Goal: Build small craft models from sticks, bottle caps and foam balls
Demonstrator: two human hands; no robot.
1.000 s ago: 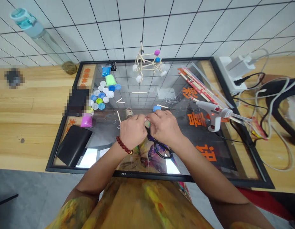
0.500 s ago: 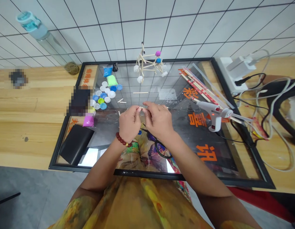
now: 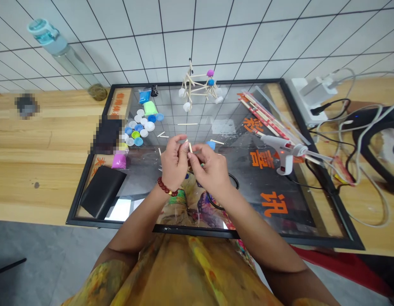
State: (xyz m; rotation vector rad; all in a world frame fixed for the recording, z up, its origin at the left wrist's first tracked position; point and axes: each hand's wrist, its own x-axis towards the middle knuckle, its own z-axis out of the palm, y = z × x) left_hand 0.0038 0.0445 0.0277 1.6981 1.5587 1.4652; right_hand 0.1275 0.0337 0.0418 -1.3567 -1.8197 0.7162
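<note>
In the middle of the head view my left hand (image 3: pixel 174 165) and my right hand (image 3: pixel 212 168) meet above the glass-topped board. Thumb and fingers of both hands are pinched together. A short pale wooden stick (image 3: pixel 190 147) stands nearly upright between the right fingertips, close to the left ones. The left thumb and forefinger pinch a similar small stick piece (image 3: pixel 186 141), mostly hidden. Below the right hand lie black-handled scissors (image 3: pixel 236 180), partly covered. Beyond the hands stands a stick frame (image 3: pixel 197 90) with white, blue and magenta lumps on it.
Several round caps (image 3: pixel 149 126) and clay packets (image 3: pixel 119 160) lie left. Short sticks (image 3: pixel 187 124) are scattered on the glass. A white glue gun (image 3: pixel 285 153), red-and-white packaged sticks (image 3: pixel 263 114) and cables (image 3: pixel 378 121) occupy the right. A bottle (image 3: pixel 72 63) stands back left.
My hands have shifted slightly apart at the fingertips, and the stick between them has turned from lying flat to upright. A blue piece and a stick beyond the right hand now show.
</note>
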